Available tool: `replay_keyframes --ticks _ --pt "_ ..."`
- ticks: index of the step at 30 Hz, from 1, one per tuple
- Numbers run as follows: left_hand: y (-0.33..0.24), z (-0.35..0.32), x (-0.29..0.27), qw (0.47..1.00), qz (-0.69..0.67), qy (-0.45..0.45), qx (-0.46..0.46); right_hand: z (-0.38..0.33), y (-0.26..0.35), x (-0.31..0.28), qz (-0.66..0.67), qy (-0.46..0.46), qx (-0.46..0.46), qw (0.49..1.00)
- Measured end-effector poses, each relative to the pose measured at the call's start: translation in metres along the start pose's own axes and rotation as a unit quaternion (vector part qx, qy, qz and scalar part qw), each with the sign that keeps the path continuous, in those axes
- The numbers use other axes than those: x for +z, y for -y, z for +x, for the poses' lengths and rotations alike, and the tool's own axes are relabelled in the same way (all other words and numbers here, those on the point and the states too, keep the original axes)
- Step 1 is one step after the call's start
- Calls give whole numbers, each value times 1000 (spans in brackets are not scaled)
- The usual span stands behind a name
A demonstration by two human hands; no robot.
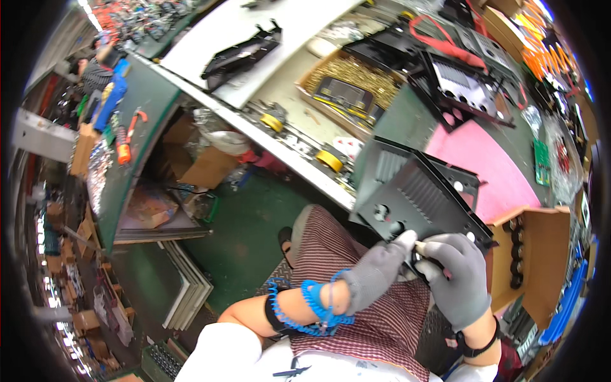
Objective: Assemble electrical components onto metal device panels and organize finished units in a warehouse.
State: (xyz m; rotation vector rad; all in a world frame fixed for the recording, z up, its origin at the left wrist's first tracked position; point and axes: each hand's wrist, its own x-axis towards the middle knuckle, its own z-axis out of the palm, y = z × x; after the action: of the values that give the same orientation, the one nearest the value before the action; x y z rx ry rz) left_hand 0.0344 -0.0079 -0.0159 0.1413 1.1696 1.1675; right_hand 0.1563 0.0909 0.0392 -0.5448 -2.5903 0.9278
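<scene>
Both my hands wear grey gloves and meet at the near edge of a black sheet-metal panel [439,197] with slots and round holes. My left hand [377,270] is closed, thumb and fingertips pinched together just below the panel's holes. My right hand [459,277] is curled beside it, its fingertips almost touching the left's. Something small and dark shows between the fingers, too hidden to name. A coiled blue cord [316,305] loops round my left wrist. The panel tilts over the table edge, close to a pink sheet [487,167].
An open cardboard box [544,270] with round black parts stands at the right. Beyond the panel, a box of brass-coloured screws [347,73] holds a small dark case. Yellow tape rolls [330,160] sit along the bench edge. A black bracket [242,56] lies on a white board.
</scene>
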Motion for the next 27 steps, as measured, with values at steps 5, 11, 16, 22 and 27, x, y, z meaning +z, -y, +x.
replay_keyframes --ticks 5,11,16,22,27 --pt "-27 -21 -4 1000 -10 22 -7 -12 18 -23 -15 0 81 997" --pt "-103 -71 -79 959 109 -77 251 -69 -39 -92 -84 -210 222 948" --pt "-215 -30 -185 916 -42 -101 385 -110 -76 -86 -266 -97 276 918" --pt "-265 32 -274 930 -47 -134 339 -115 -66 -75 -325 -35 366 871" --pt "-276 37 -287 944 51 -222 238 -120 -68 -79 -295 -76 460 834"
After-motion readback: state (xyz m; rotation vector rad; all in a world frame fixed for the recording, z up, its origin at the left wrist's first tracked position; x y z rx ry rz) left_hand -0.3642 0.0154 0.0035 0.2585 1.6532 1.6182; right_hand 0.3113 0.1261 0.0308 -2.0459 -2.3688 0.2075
